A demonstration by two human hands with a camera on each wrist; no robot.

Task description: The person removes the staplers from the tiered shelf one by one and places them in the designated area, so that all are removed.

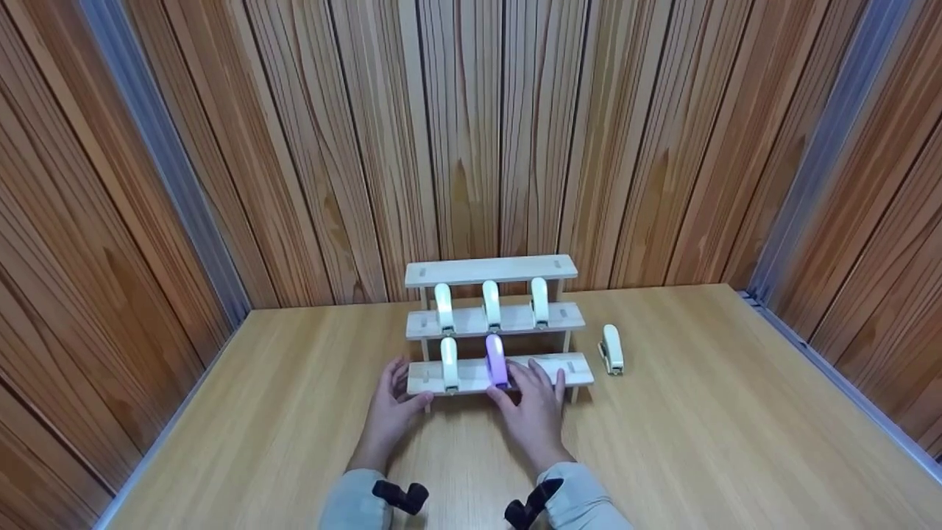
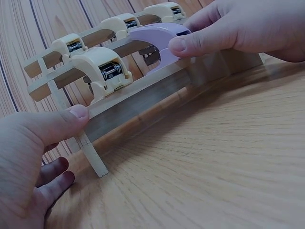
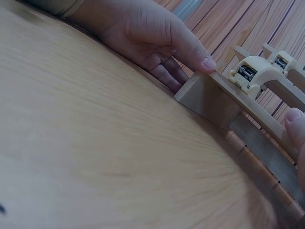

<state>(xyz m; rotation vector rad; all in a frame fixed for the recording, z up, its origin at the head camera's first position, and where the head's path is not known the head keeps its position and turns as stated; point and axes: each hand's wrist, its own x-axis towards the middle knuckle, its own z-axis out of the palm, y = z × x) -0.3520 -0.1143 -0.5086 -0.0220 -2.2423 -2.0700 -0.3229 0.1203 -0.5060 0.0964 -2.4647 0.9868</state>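
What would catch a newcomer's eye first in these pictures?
Probably the curved purple stapler, held by the right hand on the bottom shelf of a three-tier pale wooden rack. Next, a curved cream stapler on the wooden table right of the rack. Four more cream ones sit on the rack.

Tight on the bottom shelf (image 1: 548, 366) now: the left hand (image 1: 390, 412) blocks its left end, the right hand (image 1: 533, 414) crowds in beside the purple stapler (image 1: 497, 361). A slot opens between that and the cream stapler (image 1: 449, 364)! Above, three middle-shelf staplers (image 1: 491, 305) leave gaps; the top shelf (image 1: 491, 270) lies open from overhead. Out right, a loose stapler (image 1: 612, 350) narrows the way past the rack.
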